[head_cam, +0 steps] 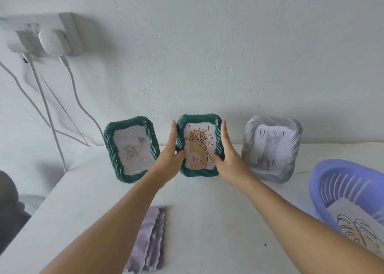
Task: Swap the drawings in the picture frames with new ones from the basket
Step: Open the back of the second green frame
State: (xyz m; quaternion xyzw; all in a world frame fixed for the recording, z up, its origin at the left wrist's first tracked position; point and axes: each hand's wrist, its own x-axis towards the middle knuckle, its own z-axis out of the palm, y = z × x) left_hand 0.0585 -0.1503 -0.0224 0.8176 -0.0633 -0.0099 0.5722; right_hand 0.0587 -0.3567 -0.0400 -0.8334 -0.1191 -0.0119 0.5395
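Seemingly midway: my left hand (169, 149) and right hand (227, 155) clasp the middle green frame (199, 147) with straight fingers, upright at the wall; one drawing (357, 228) waits in the lilac basket (340, 182).

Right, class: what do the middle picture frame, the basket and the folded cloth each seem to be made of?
Middle picture frame: probably moulded plastic or resin, dark green, glossy highlights on its twisted ridges. Basket: lilac plastic, smooth with moulded slots. Cloth: soft, matte lilac fabric, wavy-cut edges, perhaps microfibre.
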